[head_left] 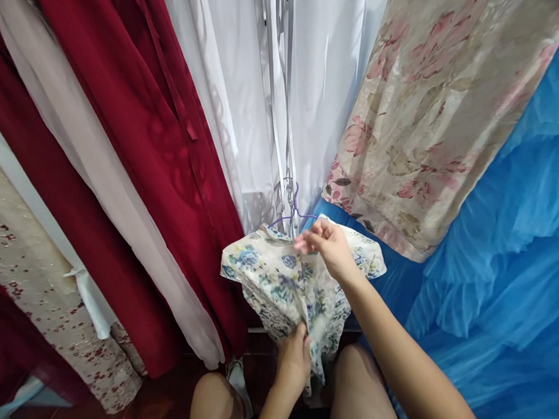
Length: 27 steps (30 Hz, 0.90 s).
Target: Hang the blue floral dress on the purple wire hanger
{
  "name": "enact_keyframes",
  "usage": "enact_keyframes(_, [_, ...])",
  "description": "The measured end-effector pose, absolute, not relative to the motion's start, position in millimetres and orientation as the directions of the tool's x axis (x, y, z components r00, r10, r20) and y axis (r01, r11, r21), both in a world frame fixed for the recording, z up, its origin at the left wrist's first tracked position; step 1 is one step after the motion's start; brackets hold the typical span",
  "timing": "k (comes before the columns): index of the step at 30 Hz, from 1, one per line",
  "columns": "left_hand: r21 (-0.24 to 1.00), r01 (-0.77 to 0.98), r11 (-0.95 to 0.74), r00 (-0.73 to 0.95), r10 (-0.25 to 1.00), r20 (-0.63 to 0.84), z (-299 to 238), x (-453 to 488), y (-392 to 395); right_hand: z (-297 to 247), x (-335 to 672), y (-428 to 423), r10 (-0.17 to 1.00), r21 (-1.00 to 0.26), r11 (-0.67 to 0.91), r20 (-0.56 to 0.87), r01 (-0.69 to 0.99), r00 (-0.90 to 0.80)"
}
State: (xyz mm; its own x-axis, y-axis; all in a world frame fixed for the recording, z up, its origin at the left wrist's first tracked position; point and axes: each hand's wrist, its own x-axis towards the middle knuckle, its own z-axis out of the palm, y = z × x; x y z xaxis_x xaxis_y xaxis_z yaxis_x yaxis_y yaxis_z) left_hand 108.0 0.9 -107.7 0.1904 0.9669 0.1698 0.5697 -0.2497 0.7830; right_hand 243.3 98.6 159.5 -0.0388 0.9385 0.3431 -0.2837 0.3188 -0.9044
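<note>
A short-sleeved white blouse [258,265] with blue and green flowers hangs in front of me on a thin purple wire hanger [302,215]. Low on its front, my left hand [294,354] is closed on the edge of the fabric near the middle opening. At the neckline is my right hand [324,243], its fingers loosely bent and apart, slightly blurred. Whether its fingertips touch the collar is hard to make out. Part of the blouse's right shoulder is hidden behind that hand.
Long dark red garments [120,117] and a pale pink one [88,137] hang on the left. White cloth [325,79] and silvery straps hang behind the hanger. A floral beige garment [423,119] and a ruffled blue one [506,275] fill the right. Below is a dark reddish tiled floor [149,403].
</note>
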Motion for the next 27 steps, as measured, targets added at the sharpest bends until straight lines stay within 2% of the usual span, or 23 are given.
enact_keyframes(2, [0.822,0.528,-0.213,0.175,0.975,0.14,-122,109,-7,182,244,104,0.905,-0.872,0.416,0.424,-0.258,0.025])
enact_keyframes(4, [0.861,0.479,-0.173,0.14,0.983,0.12,-131,110,-16,191,247,103,0.894,-0.874,0.441,0.448,-0.201,0.015])
enact_keyframes(7, [0.876,0.447,-0.18,0.157,0.98,0.121,-129,108,-24,174,254,98,0.914,-0.922,0.386,0.387,-0.031,-0.121])
enact_keyframes(9, [0.872,0.442,-0.209,0.197,0.971,0.134,-120,106,-25,146,259,95,0.93,-0.921,0.345,0.309,0.183,-0.198])
enact_keyframes(12, [0.87,0.442,-0.22,0.239,0.963,0.122,-106,104,-24,104,263,95,0.935,-0.77,0.355,0.296,0.53,-0.196])
enact_keyframes(15, [0.865,0.453,-0.214,0.246,0.963,0.109,-100,106,-25,84,263,99,0.916,-0.589,0.367,0.365,0.72,-0.169])
enact_keyframes(18, [0.873,0.451,-0.186,0.218,0.971,0.094,-101,110,-30,84,260,104,0.9,-0.514,0.372,0.403,0.773,-0.166])
enact_keyframes(24, [0.896,0.421,-0.137,0.185,0.981,0.063,-109,111,-36,85,262,104,0.899,-0.598,0.385,0.416,0.703,-0.138])
enact_keyframes(27, [0.9,0.403,-0.165,0.194,0.977,0.092,-113,110,-37,81,264,105,0.892,-0.577,0.401,0.422,0.712,-0.16])
